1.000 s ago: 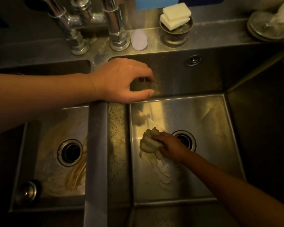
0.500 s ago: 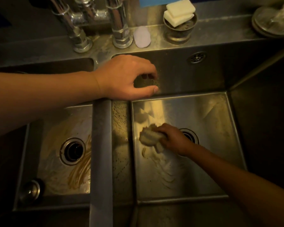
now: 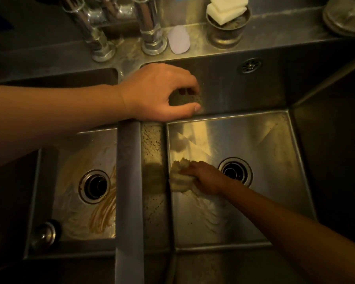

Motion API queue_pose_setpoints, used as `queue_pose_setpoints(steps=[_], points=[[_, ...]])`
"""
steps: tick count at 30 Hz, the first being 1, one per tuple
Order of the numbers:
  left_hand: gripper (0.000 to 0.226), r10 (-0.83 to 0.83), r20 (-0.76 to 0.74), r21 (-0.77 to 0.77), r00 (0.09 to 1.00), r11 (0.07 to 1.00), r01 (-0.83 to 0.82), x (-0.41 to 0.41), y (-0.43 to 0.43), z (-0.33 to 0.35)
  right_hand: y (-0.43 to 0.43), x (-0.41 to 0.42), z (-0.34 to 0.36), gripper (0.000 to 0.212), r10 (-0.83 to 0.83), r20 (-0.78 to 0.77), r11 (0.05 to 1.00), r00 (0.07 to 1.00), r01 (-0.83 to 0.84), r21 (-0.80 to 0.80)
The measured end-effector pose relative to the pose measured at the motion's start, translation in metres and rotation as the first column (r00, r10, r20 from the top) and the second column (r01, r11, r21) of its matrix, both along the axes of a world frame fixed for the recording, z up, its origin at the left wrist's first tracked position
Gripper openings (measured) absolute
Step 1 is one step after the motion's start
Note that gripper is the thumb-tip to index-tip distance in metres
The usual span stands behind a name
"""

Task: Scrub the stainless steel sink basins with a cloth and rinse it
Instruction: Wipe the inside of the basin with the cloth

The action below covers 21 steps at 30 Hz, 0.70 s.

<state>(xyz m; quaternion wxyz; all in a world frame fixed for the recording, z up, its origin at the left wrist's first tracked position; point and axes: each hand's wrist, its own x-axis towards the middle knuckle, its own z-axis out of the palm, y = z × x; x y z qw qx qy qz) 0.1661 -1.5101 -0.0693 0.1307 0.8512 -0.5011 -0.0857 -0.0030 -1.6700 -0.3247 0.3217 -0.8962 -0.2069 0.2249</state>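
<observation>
Left hand [image 3: 158, 93] braced empty and half-curled on the divider [image 3: 128, 181], right hand [image 3: 205, 178] pressing the bunched cloth [image 3: 179, 177] on the right basin [image 3: 275, 160] floor beside the drain [image 3: 235, 171]: scrubbing underway, walls likely next, then rinsing.

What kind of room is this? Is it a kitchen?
Probably a kitchen. There's a steel double sink with two drains, taps behind it, and sponges in a cup. The right hand is scrubbing with a cloth.
</observation>
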Motion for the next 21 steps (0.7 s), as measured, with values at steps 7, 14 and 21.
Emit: queue_pose_setpoints(steps=[7, 14, 21], points=[[0.059, -0.004, -0.003, -0.004, 1.0, 1.0, 0.004, 0.0, 0.0, -0.001, -0.007, -0.038, -0.008, 0.047, 0.153, -0.083, 0.988, 0.985, -0.151, 0.035], [0.061, -0.005, 0.009, -0.004, 1.0, 1.0, 0.005, 0.0, 0.0, -0.002, -0.031, -0.035, 0.007, 0.047, -0.194, -0.149, 0.96, 0.97, 0.219, 0.176], [0.058, 0.018, 0.025, -0.034, 1.0, 0.999, -0.017, 0.0, 0.001, -0.003, -0.063, -0.05, 0.016, 0.05, -0.293, -0.227, 0.942, 0.929, 0.321, 0.097]])
